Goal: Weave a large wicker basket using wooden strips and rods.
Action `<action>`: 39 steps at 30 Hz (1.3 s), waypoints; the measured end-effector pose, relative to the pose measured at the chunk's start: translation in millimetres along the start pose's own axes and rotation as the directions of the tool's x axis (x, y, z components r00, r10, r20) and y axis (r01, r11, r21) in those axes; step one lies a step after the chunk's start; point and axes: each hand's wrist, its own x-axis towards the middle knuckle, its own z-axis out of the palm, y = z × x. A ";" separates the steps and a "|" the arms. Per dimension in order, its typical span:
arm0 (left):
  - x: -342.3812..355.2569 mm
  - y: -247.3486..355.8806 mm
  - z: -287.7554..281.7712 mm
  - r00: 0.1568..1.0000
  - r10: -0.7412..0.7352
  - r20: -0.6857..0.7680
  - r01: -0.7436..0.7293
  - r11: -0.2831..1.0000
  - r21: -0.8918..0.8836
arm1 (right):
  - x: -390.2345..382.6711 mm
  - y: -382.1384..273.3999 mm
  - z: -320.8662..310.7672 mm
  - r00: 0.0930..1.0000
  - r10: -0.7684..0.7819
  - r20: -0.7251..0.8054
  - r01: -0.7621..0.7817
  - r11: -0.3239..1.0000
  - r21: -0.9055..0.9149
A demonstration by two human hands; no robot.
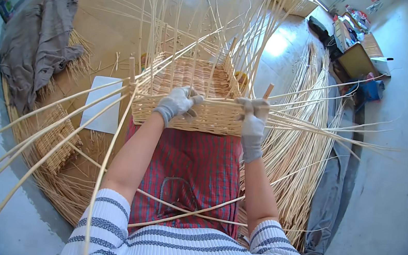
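A rectangular wicker basket (184, 118), part woven, rests at my lap with its near wall toward me. Tall pale rods (178, 14) stand up from its walls, and thick wooden pegs (268, 90) rise at its corners. My left hand (181, 103), in a whitish glove, is closed at the top of the near wall, fingers around the wicker rods there. At the near right corner, my gloved right hand (254, 118) grips the wicker rods beside the peg. Loose rod ends fan out past both sides. Part of each hand's grip is hidden.
To the right lies a long bundle of rods (294, 156). A small woven piece (58, 141) and a white sheet (103, 105) are at the left, near a grey cloth (38, 41) over more rods. A checked red cloth (187, 172) covers my lap.
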 end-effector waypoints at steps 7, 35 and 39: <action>16.4 -11.1 0.9 0.966 -0.029 -0.258 0.035 0.999 0.020 | 109.6 -72.6 155.7 0.536 -0.715 0.449 0.823 0.325 -0.466; 20.0 -2.9 15.7 0.840 0.169 -0.515 0.073 0.906 0.416 | -6.8 -56.2 46.4 0.726 -0.568 0.387 0.641 0.353 -0.682; 16.8 -4.7 14.9 0.919 0.012 -0.395 0.037 0.992 0.117 | -5.3 -60.2 28.4 0.957 -0.286 0.048 0.287 0.958 -0.017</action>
